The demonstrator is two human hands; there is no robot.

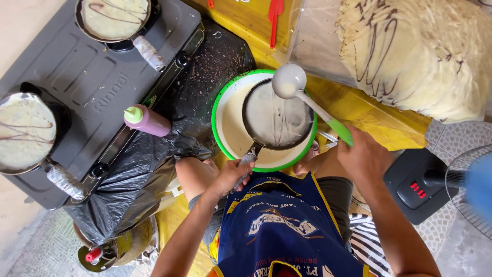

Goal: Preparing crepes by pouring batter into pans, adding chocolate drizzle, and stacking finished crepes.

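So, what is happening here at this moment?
A person in a blue apron is making thin crepes. The left hand holds a small pan by its handle over a green-rimmed bowl of batter. The right hand holds a ladle above the pan. Two more pans sit on the stove, and finished crepes are piled on the right.

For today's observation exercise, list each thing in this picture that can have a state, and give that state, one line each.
Left hand: gripping the small pan's handle.
Right hand: gripping the ladle's green handle.
Small pan: held over the basin, coated with batter.
Ladle: bowl above the pan.
Green-rimmed basin: holds pale batter.
Two stove pans: filled with batter, brown lines across.
Squeeze bottle: capped, lying on its side.
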